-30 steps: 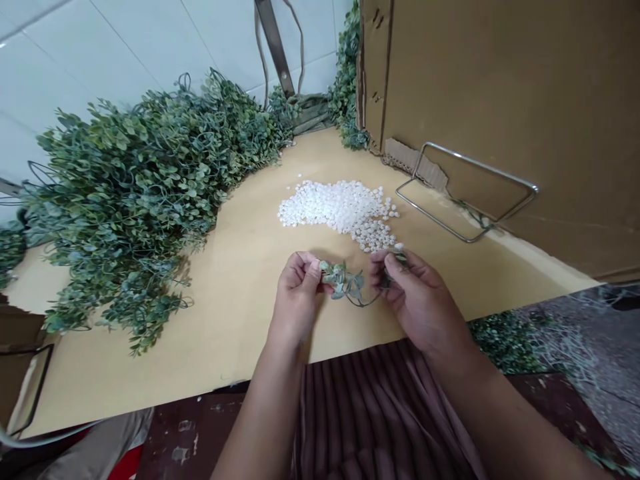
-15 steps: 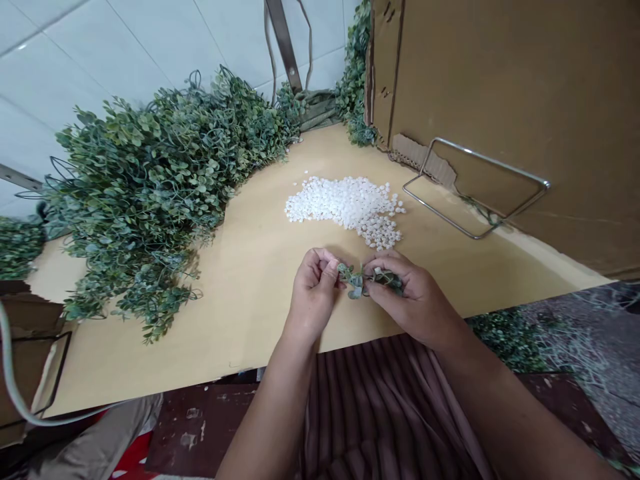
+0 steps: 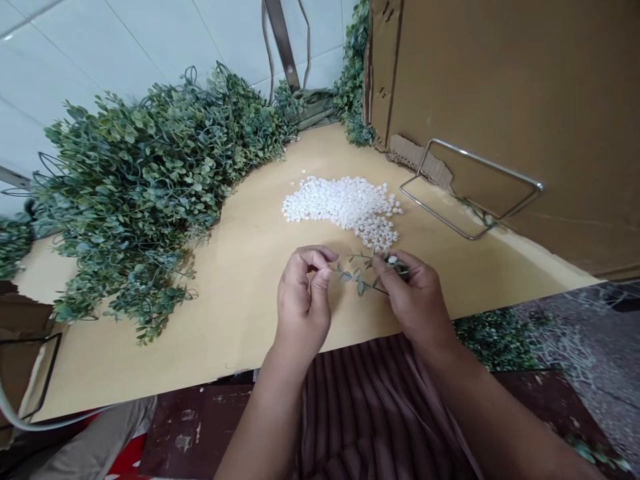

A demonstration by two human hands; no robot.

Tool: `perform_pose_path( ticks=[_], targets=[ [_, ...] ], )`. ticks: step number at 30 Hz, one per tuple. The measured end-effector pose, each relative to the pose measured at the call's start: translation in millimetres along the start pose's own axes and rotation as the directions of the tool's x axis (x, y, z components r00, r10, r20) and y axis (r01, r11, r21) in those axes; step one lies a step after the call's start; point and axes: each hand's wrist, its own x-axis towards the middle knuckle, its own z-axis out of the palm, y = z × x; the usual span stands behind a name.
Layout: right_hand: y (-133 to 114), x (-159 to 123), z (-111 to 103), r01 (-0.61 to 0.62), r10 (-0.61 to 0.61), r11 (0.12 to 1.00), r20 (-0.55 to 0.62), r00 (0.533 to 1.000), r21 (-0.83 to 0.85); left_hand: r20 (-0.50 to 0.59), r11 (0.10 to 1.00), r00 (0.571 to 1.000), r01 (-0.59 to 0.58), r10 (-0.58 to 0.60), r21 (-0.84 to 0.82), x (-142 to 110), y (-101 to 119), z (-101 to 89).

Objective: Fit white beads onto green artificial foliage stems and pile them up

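A small artificial leafy sprig stretches between my two hands, just above the table. My right hand is closed around its thicker end, with leaves showing between the fingers. A small white piece shows among those leaves by my right fingertips. At the sprig's thin left tip, the thumb and curled fingers of my left hand come together, the index finger raised slightly above. Just beyond my hands lies a loose heap of small white plastic pieces.
A large pile of artificial greenery covers the left of the tan tabletop. On the right stand a cardboard box and a bent metal wire frame. More greenery lies below the table's right edge.
My left hand has shifted left and its index finger has lifted. More of the sprig is now exposed between my hands, its leaves spread apart. The view has shifted slightly.
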Motion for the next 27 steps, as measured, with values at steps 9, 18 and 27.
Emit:
perform_pose_path(
  ticks=[9, 18, 27],
  targets=[
    [-0.2, -0.2, -22.7, -0.095, 0.083, 0.961, 0.055, 0.995, 0.26, 0.359, 0.86, 0.903, 0.024, -0.238, 0.51, 2.1, -12.8, -22.1],
    [2.2, -3.7, -28.1, -0.082, 0.081, 0.995, 0.028, 0.996, 0.056, 0.485, 0.761, 0.824, -0.106, -0.293, 0.64, 44.8, -0.5, 16.7],
    [-0.7, -2.0, -27.2, -0.198, 0.193, 0.948, 0.045, 0.98, 0.248, 0.276, 0.696, 0.941, -0.066, -0.195, 0.715, 70.0, -30.9, 44.4]
  ],
)
